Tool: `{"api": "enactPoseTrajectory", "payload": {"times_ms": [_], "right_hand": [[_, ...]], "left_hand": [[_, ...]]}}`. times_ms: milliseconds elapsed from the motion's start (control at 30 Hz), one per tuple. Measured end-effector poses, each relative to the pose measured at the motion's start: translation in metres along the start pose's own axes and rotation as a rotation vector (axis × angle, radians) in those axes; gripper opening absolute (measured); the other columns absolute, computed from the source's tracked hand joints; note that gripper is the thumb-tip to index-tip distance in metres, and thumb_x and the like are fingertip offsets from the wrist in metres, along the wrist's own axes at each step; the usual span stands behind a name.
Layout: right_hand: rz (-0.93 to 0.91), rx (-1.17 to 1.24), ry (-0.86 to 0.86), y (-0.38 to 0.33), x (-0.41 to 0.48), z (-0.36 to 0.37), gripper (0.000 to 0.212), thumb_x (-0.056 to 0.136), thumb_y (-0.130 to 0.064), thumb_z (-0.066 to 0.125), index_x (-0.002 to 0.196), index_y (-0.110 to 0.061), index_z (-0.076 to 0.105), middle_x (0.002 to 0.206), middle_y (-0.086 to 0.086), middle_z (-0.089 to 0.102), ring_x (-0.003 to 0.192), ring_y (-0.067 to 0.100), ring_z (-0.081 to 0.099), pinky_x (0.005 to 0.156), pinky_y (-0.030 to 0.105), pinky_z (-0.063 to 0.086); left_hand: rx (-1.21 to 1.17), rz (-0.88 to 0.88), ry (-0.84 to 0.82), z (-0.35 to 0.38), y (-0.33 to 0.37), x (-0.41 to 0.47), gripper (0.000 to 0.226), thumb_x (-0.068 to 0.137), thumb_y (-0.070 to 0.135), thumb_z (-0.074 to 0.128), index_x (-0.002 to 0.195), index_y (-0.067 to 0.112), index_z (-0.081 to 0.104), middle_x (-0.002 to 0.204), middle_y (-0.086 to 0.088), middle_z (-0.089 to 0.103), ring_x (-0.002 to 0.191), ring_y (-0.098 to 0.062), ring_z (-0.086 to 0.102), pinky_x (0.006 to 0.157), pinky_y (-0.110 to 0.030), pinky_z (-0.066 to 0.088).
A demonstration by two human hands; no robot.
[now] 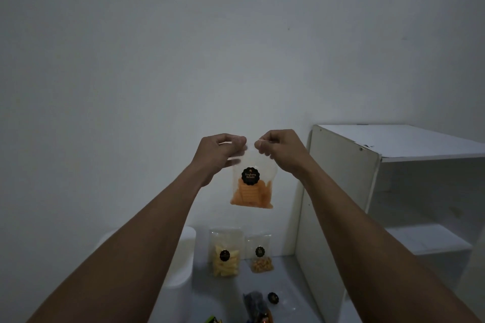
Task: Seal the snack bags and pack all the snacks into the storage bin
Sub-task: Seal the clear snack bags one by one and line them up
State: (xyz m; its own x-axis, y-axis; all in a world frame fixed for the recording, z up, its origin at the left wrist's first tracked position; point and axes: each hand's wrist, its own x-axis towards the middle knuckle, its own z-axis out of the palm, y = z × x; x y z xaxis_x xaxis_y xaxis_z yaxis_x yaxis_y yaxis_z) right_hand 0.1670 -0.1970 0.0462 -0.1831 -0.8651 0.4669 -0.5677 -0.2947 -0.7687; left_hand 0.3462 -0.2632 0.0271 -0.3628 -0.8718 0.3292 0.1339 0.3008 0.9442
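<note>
I hold a clear snack bag (251, 189) of orange chips with a round black label up in the air before the wall. My left hand (219, 155) pinches its top left edge and my right hand (279, 148) pinches its top right edge. Below on the floor stand a bag of yellow sticks (225, 254) and a smaller bag of brown snacks (261, 257), both leaning against the wall. A white storage bin (183, 262) stands to their left, partly hidden by my left forearm.
A white shelf unit (380, 191) stands at the right against the wall. On the floor near the bottom edge lie a dark crumpled packet (254, 301), a small round black sticker (273, 297) and a green wrapper corner (214, 319).
</note>
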Motion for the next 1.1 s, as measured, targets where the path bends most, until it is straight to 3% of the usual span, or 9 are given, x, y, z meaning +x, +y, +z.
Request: {"api": "enactPoseTrajectory", "payload": {"times_ms": [100, 233, 433, 633, 767, 867, 1033, 1100], "right_hand": [[0.022, 0.045, -0.017, 0.003, -0.003, -0.002, 0.013, 0.088, -0.017, 0.07, 0.084, -0.005, 0.073, 0.078, 0.006, 0.07, 0.068, 0.01, 0.059, 0.066, 0.028, 0.049], [0.037, 0.111, -0.038, 0.005, -0.007, 0.003, 0.01, 0.088, -0.019, 0.07, 0.086, -0.009, 0.074, 0.08, 0.002, 0.072, 0.07, 0.009, 0.063, 0.065, 0.026, 0.053], [0.024, 0.036, 0.019, 0.007, -0.004, 0.0, 0.009, 0.087, -0.015, 0.069, 0.083, -0.008, 0.072, 0.078, 0.007, 0.071, 0.066, 0.011, 0.06, 0.066, 0.028, 0.051], [0.042, 0.111, -0.01, 0.015, -0.005, 0.003, 0.011, 0.089, -0.015, 0.07, 0.089, -0.005, 0.074, 0.08, 0.006, 0.075, 0.069, 0.01, 0.068, 0.067, 0.027, 0.057], [0.065, 0.181, 0.034, 0.019, -0.007, 0.0, 0.01, 0.089, -0.007, 0.069, 0.085, 0.002, 0.072, 0.076, 0.016, 0.073, 0.06, 0.016, 0.064, 0.064, 0.028, 0.058], [0.07, 0.201, 0.039, 0.02, -0.008, -0.001, 0.012, 0.089, -0.008, 0.07, 0.085, 0.003, 0.073, 0.077, 0.017, 0.074, 0.062, 0.018, 0.067, 0.066, 0.029, 0.06], [0.075, 0.12, -0.049, 0.019, -0.008, 0.001, 0.014, 0.091, -0.016, 0.068, 0.089, -0.004, 0.073, 0.081, 0.007, 0.076, 0.073, 0.015, 0.071, 0.069, 0.031, 0.059], [0.05, 0.048, -0.053, 0.017, -0.007, 0.004, 0.012, 0.09, -0.017, 0.067, 0.086, -0.007, 0.072, 0.08, 0.004, 0.075, 0.075, 0.015, 0.07, 0.069, 0.032, 0.058]], "left_hand": [[0.041, 0.012, 0.022, -0.004, -0.002, 0.001, 0.016, 0.088, 0.015, 0.073, 0.086, 0.0, 0.073, 0.092, -0.009, 0.074, 0.09, -0.02, 0.069, 0.085, -0.036, 0.06], [0.113, 0.065, 0.109, -0.005, -0.002, 0.004, 0.015, 0.085, 0.003, 0.07, 0.071, 0.008, 0.074, 0.085, -0.004, 0.076, 0.086, -0.019, 0.068, 0.087, -0.036, 0.058], [0.047, -0.019, -0.036, 0.002, -0.003, 0.003, 0.013, 0.09, 0.02, 0.07, 0.09, 0.008, 0.073, 0.098, -0.008, 0.074, 0.088, -0.018, 0.067, 0.086, -0.037, 0.059], [0.157, 0.085, 0.083, 0.002, -0.009, 0.01, 0.01, 0.088, 0.014, 0.071, 0.079, 0.009, 0.074, 0.08, -0.004, 0.075, 0.087, -0.019, 0.07, 0.086, -0.032, 0.056], [0.149, 0.077, 0.064, 0.002, -0.01, 0.011, 0.016, 0.088, 0.019, 0.072, 0.087, 0.004, 0.075, 0.084, -0.004, 0.076, 0.083, -0.016, 0.067, 0.085, -0.035, 0.055], [0.072, 0.02, 0.029, 0.0, -0.011, 0.01, 0.019, 0.087, 0.023, 0.073, 0.09, 0.005, 0.074, 0.091, -0.004, 0.077, 0.093, -0.016, 0.069, 0.087, -0.037, 0.056], [0.088, 0.017, 0.041, -0.002, -0.01, 0.012, 0.022, 0.086, 0.018, 0.075, 0.084, -0.004, 0.07, 0.085, -0.007, 0.077, 0.091, -0.009, 0.072, 0.086, -0.034, 0.054], [0.114, 0.002, 0.009, 0.0, -0.009, 0.011, 0.02, 0.087, 0.021, 0.074, 0.081, 0.003, 0.071, 0.087, -0.005, 0.077, 0.096, -0.011, 0.07, 0.087, -0.035, 0.054]]}}
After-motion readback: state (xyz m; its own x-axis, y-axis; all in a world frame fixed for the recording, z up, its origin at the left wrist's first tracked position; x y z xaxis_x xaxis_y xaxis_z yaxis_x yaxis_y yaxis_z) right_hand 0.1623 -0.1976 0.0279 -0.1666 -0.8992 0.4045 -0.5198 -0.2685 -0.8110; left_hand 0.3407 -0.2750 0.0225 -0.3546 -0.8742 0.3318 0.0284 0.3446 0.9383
